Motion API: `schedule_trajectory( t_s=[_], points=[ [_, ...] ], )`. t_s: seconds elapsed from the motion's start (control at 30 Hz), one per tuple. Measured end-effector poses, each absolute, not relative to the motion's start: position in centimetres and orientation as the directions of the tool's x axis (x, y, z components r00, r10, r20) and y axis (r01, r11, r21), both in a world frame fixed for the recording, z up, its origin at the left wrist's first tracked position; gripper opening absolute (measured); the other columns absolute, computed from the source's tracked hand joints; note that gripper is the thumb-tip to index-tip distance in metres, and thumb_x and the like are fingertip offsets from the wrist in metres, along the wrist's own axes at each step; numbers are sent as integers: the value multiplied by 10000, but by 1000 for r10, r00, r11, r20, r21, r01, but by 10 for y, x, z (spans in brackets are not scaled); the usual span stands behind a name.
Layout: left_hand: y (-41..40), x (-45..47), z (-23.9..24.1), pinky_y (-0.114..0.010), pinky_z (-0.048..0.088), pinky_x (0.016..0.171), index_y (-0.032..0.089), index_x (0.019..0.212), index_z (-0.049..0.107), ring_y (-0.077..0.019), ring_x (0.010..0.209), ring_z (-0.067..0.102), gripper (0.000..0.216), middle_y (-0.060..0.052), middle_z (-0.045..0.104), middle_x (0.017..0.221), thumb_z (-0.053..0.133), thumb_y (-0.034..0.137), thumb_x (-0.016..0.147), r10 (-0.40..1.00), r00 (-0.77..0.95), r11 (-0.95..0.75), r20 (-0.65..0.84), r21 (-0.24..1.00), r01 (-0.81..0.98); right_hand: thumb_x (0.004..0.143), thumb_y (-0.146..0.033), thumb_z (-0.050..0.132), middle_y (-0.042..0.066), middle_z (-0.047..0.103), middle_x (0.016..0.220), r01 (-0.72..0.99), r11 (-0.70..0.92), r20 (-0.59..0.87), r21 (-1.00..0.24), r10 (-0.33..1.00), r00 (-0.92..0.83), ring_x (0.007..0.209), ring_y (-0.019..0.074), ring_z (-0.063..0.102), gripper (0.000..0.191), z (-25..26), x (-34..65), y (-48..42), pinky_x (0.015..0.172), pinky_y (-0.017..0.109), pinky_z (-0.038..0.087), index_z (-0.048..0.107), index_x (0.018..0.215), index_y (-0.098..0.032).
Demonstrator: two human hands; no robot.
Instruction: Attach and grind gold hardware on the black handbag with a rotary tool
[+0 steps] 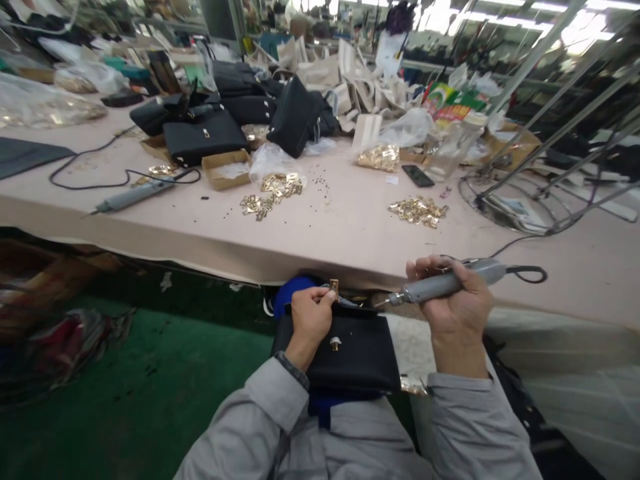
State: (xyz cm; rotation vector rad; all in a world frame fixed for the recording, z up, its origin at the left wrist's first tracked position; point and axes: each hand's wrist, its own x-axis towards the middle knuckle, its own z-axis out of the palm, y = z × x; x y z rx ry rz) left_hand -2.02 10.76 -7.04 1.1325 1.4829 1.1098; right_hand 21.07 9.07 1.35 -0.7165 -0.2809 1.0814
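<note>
A black handbag [360,357] rests on my lap below the table edge, with a gold clasp on its front. My left hand [310,315] pinches a small gold metal fitting [334,287] at the bag's top edge. My right hand [457,303] grips a grey electric screwdriver [445,283], held level, its tip pointing left toward the fitting. The screwdriver's black cable runs off to the right.
The pink worktable [340,233] holds piles of gold fittings [419,211] [273,193], a second grey screwdriver [133,197] with cable, a black phone [418,175], small cardboard boxes, several black handbags [205,137] and plastic bags. A metal wire rack [525,193] stands at right. Green floor lies at left.
</note>
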Motion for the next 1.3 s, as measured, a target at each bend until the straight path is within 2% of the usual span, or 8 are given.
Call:
schedule_trajectory(
  t_s=[0.17, 0.33, 1.0, 1.3],
  points=[
    [108, -19, -73, -288, 535, 642, 132, 771, 820, -234, 704, 759, 157, -106, 817, 759, 728, 258, 792, 974, -153, 187, -167, 974, 126, 742, -131, 717, -17, 587, 765, -712, 246, -272, -658, 804, 529, 708, 118, 609, 116, -14, 194, 53, 792, 367, 643, 608, 781, -148],
    [108, -18, -67, -281, 514, 616, 131, 764, 823, -219, 669, 743, 136, -103, 813, 749, 734, 230, 790, 974, -159, 187, -163, 971, 146, 726, -120, 745, -23, 573, 754, -719, 226, -312, -657, 787, 533, 685, 107, 569, 162, -40, 181, 45, 772, 345, 641, 594, 766, -163],
    [107, -20, -65, -283, 519, 635, 137, 767, 826, -224, 697, 754, 122, -101, 818, 757, 736, 216, 793, 971, -170, 195, -167, 967, 163, 729, -125, 771, -34, 530, 733, -703, 215, -291, -678, 799, 526, 692, 115, 536, 209, -58, 166, 52, 750, 325, 610, 575, 776, -177],
    [106, -21, -64, -283, 518, 645, 143, 764, 829, -218, 696, 750, 134, -91, 816, 752, 725, 221, 799, 975, -162, 180, -152, 969, 170, 742, -216, 824, -40, 556, 748, -653, 221, -219, -724, 825, 522, 708, 120, 557, 229, -64, 168, 52, 794, 352, 608, 603, 793, -181]
  ],
)
